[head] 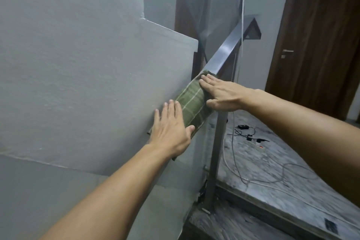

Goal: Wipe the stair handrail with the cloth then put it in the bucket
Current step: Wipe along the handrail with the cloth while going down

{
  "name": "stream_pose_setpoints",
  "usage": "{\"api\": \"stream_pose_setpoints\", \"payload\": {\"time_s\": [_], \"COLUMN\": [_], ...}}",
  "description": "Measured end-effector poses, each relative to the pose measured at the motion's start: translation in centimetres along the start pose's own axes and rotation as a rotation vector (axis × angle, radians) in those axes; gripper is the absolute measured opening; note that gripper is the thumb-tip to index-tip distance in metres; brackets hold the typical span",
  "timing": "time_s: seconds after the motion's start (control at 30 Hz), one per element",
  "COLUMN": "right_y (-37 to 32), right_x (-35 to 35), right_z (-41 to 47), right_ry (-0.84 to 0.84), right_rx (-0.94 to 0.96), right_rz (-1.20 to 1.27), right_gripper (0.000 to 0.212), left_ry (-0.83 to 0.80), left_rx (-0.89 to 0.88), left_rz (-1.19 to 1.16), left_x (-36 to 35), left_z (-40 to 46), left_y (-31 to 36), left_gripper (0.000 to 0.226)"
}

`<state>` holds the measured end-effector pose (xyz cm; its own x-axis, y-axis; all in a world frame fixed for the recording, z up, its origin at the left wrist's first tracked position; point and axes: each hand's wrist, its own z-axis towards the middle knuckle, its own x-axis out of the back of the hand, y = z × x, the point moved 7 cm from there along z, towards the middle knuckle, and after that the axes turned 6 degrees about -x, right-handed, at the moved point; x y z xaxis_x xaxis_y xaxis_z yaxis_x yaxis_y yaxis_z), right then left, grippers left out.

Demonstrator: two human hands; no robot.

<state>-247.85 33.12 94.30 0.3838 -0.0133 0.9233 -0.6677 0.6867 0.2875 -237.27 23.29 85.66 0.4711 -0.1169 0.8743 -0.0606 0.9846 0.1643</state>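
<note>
A green checked cloth [192,103] is draped over the sloping metal handrail [224,52], covering a stretch of it. My left hand [171,128] lies flat on the cloth's lower end, fingers extended, thumb hooked around the rail's right side. My right hand [222,93] presses the cloth's upper end, palm down, fingers stretched across the rail and thumb under its right edge. Above the cloth the rail is bare and shiny up to its bend. No bucket is in view.
A grey wall [78,74] runs close along the rail's left. A metal post [218,152] holds the rail up. To the right lie marble steps [272,191] with loose cables and a charger [247,132]. A dark wooden door [315,45] stands behind.
</note>
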Motion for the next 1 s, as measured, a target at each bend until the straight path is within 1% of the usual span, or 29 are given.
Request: {"api": "stream_pose_setpoints", "payload": {"time_s": [0.07, 0.13, 0.23, 0.43, 0.7, 0.83, 1.0], "right_y": [0.2, 0.5, 0.3, -0.2, -2.2, -4.5, -6.8], "right_x": [-0.3, -0.2, 0.2, 0.0, -0.7, -0.6, -1.4], "right_z": [0.4, 0.9, 1.4, 1.5, 0.5, -0.4, -1.4], "right_ry": [-0.029, -0.052, -0.057, 0.025, 0.092, 0.138, 0.078], "right_rx": [0.004, 0.017, 0.057, 0.091, 0.162, 0.279, 0.324], "right_rz": [-0.041, -0.061, -0.077, -0.197, -0.278, -0.275, -0.241], "right_gripper": [0.091, 0.095, 0.089, 0.079, 0.08, 0.083, 0.085], "left_ry": [-0.002, -0.01, -0.01, 0.014, 0.044, 0.062, 0.087], "left_rx": [0.019, 0.036, 0.058, 0.08, 0.081, 0.091, 0.105], "left_rz": [0.001, 0.0, -0.015, 0.006, 0.047, 0.058, 0.074], "left_x": [0.0, -0.1, -0.1, -0.2, -0.5, -0.6, -0.5], "left_z": [-0.1, -0.2, -0.3, -0.8, -3.5, -5.4, -8.1], "left_y": [0.1, 0.2, 0.1, 0.0, -0.9, -1.5, -2.1], "left_gripper": [0.079, 0.079, 0.078, 0.076, 0.076, 0.077, 0.079]}}
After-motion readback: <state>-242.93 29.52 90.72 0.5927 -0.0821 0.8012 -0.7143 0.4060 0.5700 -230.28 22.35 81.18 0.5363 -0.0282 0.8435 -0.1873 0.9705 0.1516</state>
